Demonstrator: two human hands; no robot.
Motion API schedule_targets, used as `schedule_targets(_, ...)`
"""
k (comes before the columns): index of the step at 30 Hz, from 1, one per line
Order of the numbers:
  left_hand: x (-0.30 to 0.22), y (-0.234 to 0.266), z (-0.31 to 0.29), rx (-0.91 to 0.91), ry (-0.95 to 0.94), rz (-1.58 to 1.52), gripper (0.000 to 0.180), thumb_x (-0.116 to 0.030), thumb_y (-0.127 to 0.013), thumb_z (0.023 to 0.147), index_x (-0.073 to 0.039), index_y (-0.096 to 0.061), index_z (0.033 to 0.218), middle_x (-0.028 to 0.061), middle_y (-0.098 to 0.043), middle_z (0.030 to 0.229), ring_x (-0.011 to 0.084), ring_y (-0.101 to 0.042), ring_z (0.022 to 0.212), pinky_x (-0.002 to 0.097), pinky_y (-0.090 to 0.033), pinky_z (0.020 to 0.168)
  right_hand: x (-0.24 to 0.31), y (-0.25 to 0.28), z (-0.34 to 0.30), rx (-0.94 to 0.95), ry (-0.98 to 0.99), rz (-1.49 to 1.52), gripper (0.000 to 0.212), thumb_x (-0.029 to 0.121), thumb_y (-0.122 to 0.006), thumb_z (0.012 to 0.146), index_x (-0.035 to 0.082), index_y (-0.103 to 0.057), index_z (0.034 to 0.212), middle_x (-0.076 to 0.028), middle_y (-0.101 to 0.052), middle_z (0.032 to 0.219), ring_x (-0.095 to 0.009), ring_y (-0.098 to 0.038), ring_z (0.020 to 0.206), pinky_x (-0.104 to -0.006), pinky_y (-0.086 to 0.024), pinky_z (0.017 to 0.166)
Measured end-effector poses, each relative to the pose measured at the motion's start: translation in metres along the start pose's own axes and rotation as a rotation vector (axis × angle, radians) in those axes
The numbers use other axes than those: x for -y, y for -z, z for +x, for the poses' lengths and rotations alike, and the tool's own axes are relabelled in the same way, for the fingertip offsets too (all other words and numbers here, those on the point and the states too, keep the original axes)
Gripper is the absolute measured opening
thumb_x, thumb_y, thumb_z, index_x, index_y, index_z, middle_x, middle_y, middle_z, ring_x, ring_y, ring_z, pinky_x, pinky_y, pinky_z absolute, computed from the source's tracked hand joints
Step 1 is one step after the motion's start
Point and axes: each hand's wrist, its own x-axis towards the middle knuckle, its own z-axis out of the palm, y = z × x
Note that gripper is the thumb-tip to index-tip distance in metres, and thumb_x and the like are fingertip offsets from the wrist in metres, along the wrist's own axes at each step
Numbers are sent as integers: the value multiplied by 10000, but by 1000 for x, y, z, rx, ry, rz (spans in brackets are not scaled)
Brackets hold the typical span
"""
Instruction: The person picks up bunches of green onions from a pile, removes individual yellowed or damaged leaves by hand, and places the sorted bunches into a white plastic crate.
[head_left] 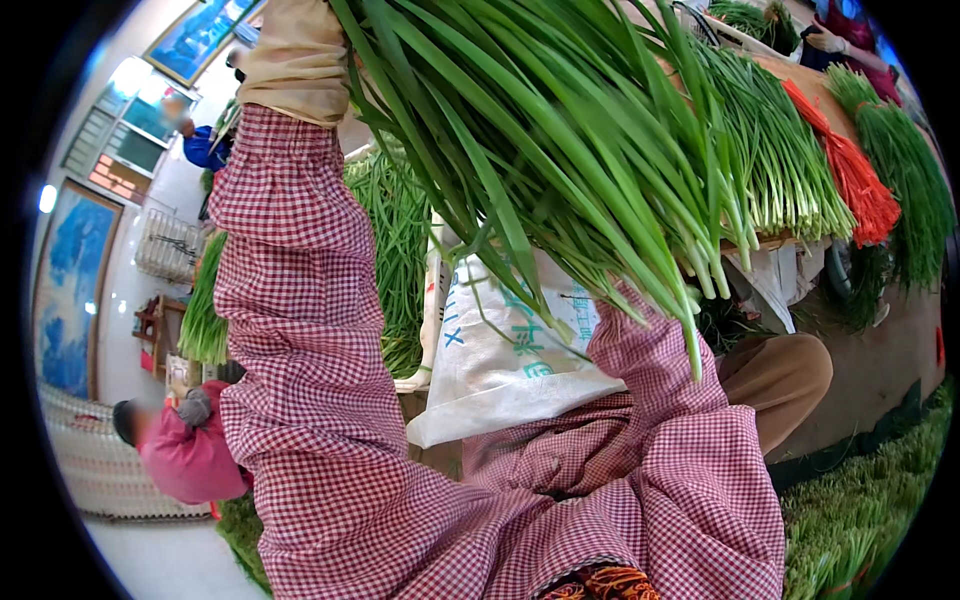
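A large loose bunch of garlic chives (560,150), long flat green leaves with pale stem ends, spreads in front of me, with the pale ends toward the lower right. My left hand (295,65), in a beige glove, reaches up beside the leaves at the top edge; its fingers lie outside the picture. My right forearm, in a red-checked sleeve (655,350), runs up under the bunch, and the leaves cover my right hand. A white sack (510,350) with printing lies over my lap, below the chives. More green leaves (385,250) sit in a pale-rimmed container left of the sack.
On the table to the right lie trimmed chives (775,150), red ties (845,170) and another green bunch (890,150). Heaped greens (880,510) cover the lower right. A person in pink (195,445) is at the left; another person (850,45) works at the far right.
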Motion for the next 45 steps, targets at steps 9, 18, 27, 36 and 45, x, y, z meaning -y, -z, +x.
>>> schedule_targets(9,26,61,-22,-89,491,-535,314,-187,-447,910,9,-476,1154,95,-563,1086,171,-548,993,299,-448,897,-34,3,-51,380,-51,542,612,429,-451,846,83,-294,1326,-189,-320,1342,-362,-352,1210,-528,-344,960)
schedule_targets(18,16,34,-22,-254,576,-626,290,-205,-345,928,4,-535,992,139,-607,953,231,-596,851,319,-504,774,-32,18,-61,125,-37,410,674,458,-633,738,98,-404,1260,-177,-434,1267,-348,-422,1169,-544,-383,937)
schedule_targets(27,13,51,-32,-328,614,-713,300,-232,-337,930,-25,-539,1009,110,-598,981,207,-577,903,329,-481,825,4,-2,-65,380,-24,659,643,544,-448,821,89,-391,1272,-191,-480,1207,-328,-521,999,-486,-480,700)
schedule_targets(36,25,62,-34,-318,593,-726,300,-212,-330,924,-16,-546,993,117,-598,969,214,-571,890,319,-474,822,-16,-6,-48,474,-216,838,704,597,-421,802,75,-383,1273,-154,-512,1115,-287,-558,862,-368,-485,545)
schedule_targets(45,24,46,-43,-309,712,-696,233,-186,-436,897,-20,-567,997,121,-622,947,225,-607,838,338,-516,759,34,-9,-131,94,-124,-157,650,625,-489,775,20,-521,1012,52,-410,563,-40,-320,455,-195,-278,418)
